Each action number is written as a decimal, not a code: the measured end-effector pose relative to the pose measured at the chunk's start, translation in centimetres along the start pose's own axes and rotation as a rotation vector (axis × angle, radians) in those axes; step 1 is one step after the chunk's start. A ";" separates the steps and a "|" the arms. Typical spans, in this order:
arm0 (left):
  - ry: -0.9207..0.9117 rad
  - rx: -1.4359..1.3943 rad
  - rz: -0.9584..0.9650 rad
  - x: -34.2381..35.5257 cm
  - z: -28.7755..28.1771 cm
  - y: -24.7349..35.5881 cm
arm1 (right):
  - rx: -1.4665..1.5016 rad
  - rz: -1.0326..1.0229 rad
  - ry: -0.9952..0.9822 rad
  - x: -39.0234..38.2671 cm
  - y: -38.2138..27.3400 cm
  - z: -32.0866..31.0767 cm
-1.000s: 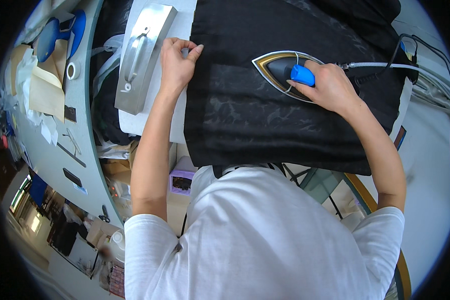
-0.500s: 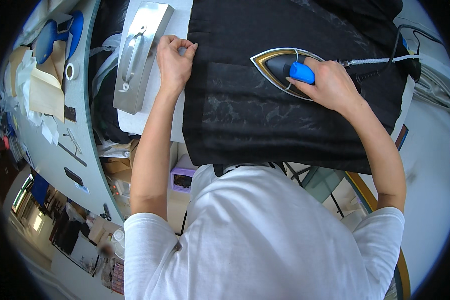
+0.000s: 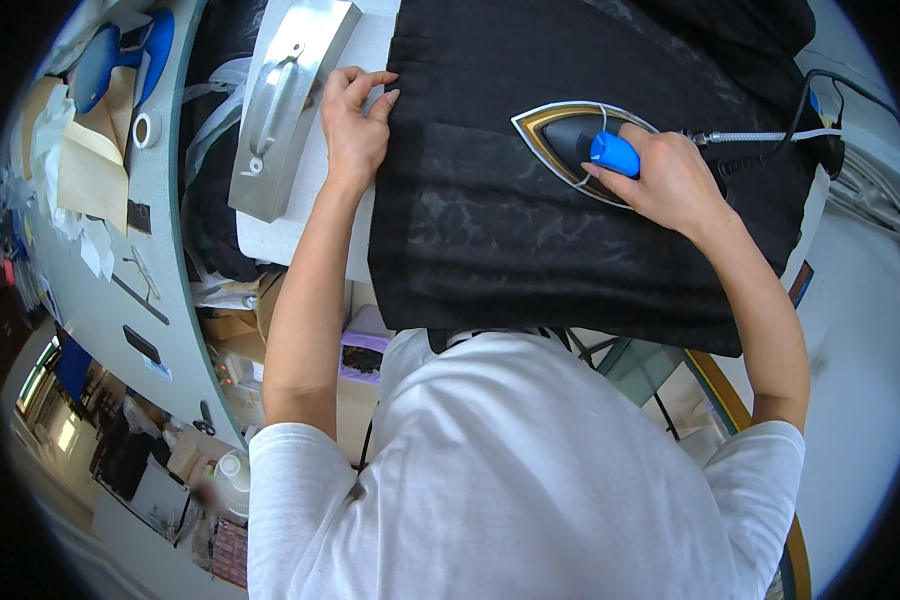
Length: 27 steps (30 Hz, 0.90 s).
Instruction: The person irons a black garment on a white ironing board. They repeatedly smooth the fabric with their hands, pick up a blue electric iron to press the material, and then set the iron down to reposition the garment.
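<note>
Black cloth [image 3: 470, 215] with a faint sheen lies spread over a pale padded board [image 3: 358, 235]. On its right part rests an iron [image 3: 560, 138] with a pale-rimmed, gold-banded sole and a blue handle, its tip toward the left. My right hand [image 3: 675, 180] is wrapped round that handle. At the cloth's left edge, my left hand [image 3: 355, 130] has its index finger and thumb apart, both tips at the edge; the other fingers are curled. Just left of this hand sits a long silver metal block [image 3: 305, 115] with a handle slot.
A cord and hose [image 3: 760, 137] run from the iron to the right. To the left, a pale table [image 3: 110, 330] carries papers, a tape roll [image 3: 146, 130], a phone [image 3: 141, 344] and small scissors [image 3: 204, 418]. Below the board stands a purple bin [image 3: 363, 358].
My left index finger has straightened and parted from the thumb at the cloth's edge. The whole view has shifted slightly; the iron stays at nearly the same spot on the cloth.
</note>
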<state>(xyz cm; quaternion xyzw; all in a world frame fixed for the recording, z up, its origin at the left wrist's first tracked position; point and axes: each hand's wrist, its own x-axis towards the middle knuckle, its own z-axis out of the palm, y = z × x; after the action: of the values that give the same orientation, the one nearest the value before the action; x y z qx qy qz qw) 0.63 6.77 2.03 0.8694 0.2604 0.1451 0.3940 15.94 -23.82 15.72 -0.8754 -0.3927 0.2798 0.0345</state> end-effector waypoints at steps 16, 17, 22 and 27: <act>-0.035 0.019 0.044 0.3 -0.2 -0.4 | 0.142 -0.084 0.020 3.4 -5.5 0.2; -0.038 0.031 0.045 0.3 -0.2 -0.4 | 0.130 -0.108 0.027 4.0 -6.2 0.3; -0.057 0.041 0.019 0.4 -0.7 -0.1 | 0.065 -0.158 0.052 5.4 -7.6 0.3; -0.060 0.025 0.033 0.6 -0.4 -0.7 | -0.009 -0.171 -0.029 5.0 -6.9 -0.3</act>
<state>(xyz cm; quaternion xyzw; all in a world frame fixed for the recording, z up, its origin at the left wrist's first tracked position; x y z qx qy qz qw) 0.71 7.74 1.78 0.8825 0.2360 0.1223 0.3880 14.15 -15.50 15.58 -0.8346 -0.4677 0.2869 0.0486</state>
